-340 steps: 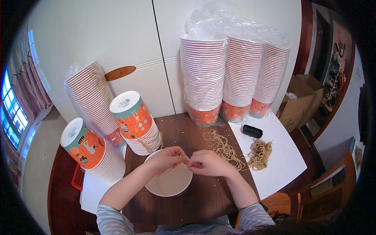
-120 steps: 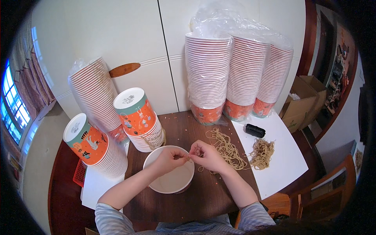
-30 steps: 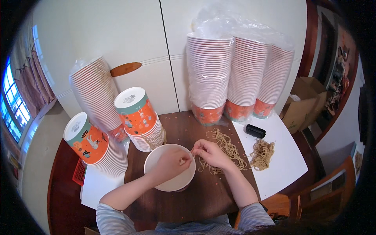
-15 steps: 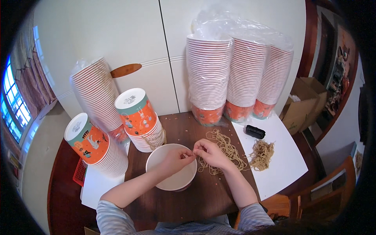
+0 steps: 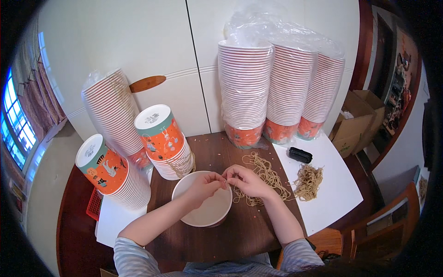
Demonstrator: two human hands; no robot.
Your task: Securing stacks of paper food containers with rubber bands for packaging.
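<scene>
Both hands meet right over the far rim of the white paper bowl (image 5: 203, 199): left hand (image 5: 205, 184) and right hand (image 5: 247, 181) each have fingertips pinched shut on a thin tan rubber band (too small to see well) stretched between them. Looks like the band is being opened up to go around something; the next bit needs a wider stretch. The loose band pile (image 5: 263, 174) lies just beside the right hand on the counter (image 5: 240, 231), with a second clump (image 5: 308, 181) on the white sheet (image 5: 332, 194). Leaning printed bowl stacks (image 5: 161, 143) crowd the left, and tall wrapped stacks (image 5: 277, 87) stand behind.
</scene>
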